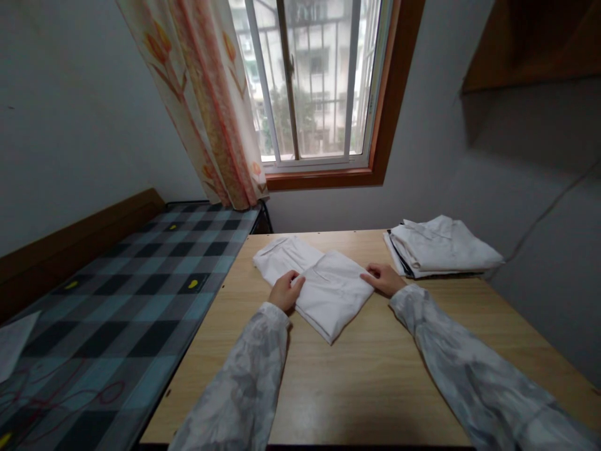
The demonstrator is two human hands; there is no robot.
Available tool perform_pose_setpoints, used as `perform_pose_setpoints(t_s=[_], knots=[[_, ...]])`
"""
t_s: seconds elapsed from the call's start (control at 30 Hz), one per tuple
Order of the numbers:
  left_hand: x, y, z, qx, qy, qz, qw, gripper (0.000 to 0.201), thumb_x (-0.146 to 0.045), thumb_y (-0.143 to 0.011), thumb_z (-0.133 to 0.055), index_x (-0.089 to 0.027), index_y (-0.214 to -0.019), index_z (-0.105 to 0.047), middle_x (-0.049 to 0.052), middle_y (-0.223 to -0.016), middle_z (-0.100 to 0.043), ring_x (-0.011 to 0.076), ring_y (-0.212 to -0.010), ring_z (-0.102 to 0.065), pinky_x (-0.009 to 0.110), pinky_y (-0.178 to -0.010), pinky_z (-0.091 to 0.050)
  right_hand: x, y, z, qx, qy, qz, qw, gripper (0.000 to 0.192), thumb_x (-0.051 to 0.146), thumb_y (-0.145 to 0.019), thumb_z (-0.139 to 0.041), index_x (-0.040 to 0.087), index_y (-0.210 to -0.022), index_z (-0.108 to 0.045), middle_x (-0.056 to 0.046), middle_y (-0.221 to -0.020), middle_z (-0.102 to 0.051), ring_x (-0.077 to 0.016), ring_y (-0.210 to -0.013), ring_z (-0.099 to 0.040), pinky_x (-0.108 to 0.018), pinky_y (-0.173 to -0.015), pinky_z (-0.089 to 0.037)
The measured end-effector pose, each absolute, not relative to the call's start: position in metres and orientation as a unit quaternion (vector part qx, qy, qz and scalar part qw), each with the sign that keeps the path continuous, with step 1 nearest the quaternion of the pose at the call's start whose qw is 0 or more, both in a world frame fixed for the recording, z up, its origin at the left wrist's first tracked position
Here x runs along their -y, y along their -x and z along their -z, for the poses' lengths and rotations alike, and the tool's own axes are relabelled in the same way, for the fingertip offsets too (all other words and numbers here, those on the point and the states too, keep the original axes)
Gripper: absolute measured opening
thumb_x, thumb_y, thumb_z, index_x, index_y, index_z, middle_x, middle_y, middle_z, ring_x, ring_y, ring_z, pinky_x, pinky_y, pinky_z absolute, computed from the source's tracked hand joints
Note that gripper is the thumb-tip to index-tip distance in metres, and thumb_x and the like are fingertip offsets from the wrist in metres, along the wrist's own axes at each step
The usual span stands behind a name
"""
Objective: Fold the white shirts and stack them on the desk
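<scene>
White cloth (pixel 335 285) lies folded on the wooden surface (pixel 375 388), ahead of the person; front part makes a blunt point towards the wearer, rear part angles off to the far left. Left hand (pixel 284 290): thumb and forefinger pinching the near-left edge, close to the fold. Right hand (pixel 384 279): fingertips pinching the right-hand corner. Grip under the cloth hidden.

Handling (judged): light, soft, limp; not fragile, but creases easily, and layers may slide over one another. Best hold: opposite edges, thumb above and fingers beneath, taking all layers together; a single-layer pinch would likely open the fold.

Nearby: stack of folded clothes (pixel 444 244) beyond the right hand, apart from the cloth; checked bed (pixel 154 294) to the left
</scene>
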State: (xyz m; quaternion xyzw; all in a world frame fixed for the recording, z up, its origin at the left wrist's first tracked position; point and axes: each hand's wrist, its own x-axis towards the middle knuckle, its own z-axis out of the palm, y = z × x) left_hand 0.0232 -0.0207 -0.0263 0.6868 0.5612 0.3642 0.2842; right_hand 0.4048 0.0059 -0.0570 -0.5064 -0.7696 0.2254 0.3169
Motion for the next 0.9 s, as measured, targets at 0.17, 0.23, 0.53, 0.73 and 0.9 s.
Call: perform_pose_setpoints(t_s=[0.17, 0.23, 0.53, 0.73, 0.9], knots=[[0.025, -0.016, 0.028, -0.561, -0.681, -0.387, 0.267, 0.034, -0.052, -0.093, -0.054, -0.022, -0.076, -0.056, -0.002, -0.071, -0.057, 0.0169, -0.073, -0.052, 0.028, -0.068, -0.043, -0.004, -0.416, 0.057, 0.796, 0.444, -0.263, 0.316, 0.05, 0.068, -0.09, -0.069, 0.02, -0.097, -0.081, -0.006, -0.088, -0.072, -0.0234, -0.084, -0.062, -0.034, -0.078, -0.046], [0.026, -0.013, 0.028, -0.575, -0.675, -0.387, 0.253, 0.033, -0.051, -0.092, -0.054, -0.023, -0.076, -0.055, -0.003, -0.07, -0.056, 0.0169, -0.072, -0.051, 0.027, -0.069, -0.042, -0.002, -0.418, 0.056, 0.807, 0.426, -0.254, 0.321, 0.05, 0.07, -0.089, -0.07, 0.021, -0.094, -0.082, -0.009, -0.097, -0.074, -0.0272, -0.096, -0.064, -0.038, -0.089, -0.048], [0.032, -0.009, 0.026, -0.672, -0.664, -0.297, 0.138, 0.024, -0.044, -0.098, -0.063, -0.024, -0.094, -0.076, 0.004, -0.08, -0.074, 0.0233, -0.08, -0.065, 0.035, -0.091, -0.044, 0.009, -0.408, 0.051, 0.805, 0.449, -0.215, 0.323, 0.056, 0.071, -0.093, -0.066, 0.022, -0.066, -0.069, -0.009, -0.084, -0.069, -0.0265, -0.09, -0.062, -0.041, -0.088, -0.048], [0.017, -0.025, 0.024, -0.641, -0.697, -0.303, 0.107, 0.024, -0.039, -0.101, -0.061, -0.022, -0.104, -0.077, 0.01, -0.108, -0.08, 0.0271, -0.104, -0.071, 0.042, -0.107, -0.042, 0.031, -0.415, 0.055, 0.802, 0.462, -0.146, 0.349, 0.047, 0.061, -0.097, -0.067, 0.023, -0.068, -0.067, -0.009, -0.083, -0.068, -0.0267, -0.087, -0.062, -0.04, -0.083, -0.047], [0.004, -0.041, 0.016, -0.614, -0.689, -0.342, 0.177, 0.02, -0.03, -0.094, -0.068, -0.018, -0.11, -0.075, 0.013, -0.113, -0.076, 0.0266, -0.107, -0.071, 0.039, -0.101, -0.053, 0.054, -0.428, 0.061, 0.79, 0.49, -0.098, 0.354, 0.044, 0.056, -0.098, -0.066, 0.023, -0.069, -0.065, -0.009, -0.083, -0.066, -0.0265, -0.084, -0.062, -0.041, -0.081, -0.047]])
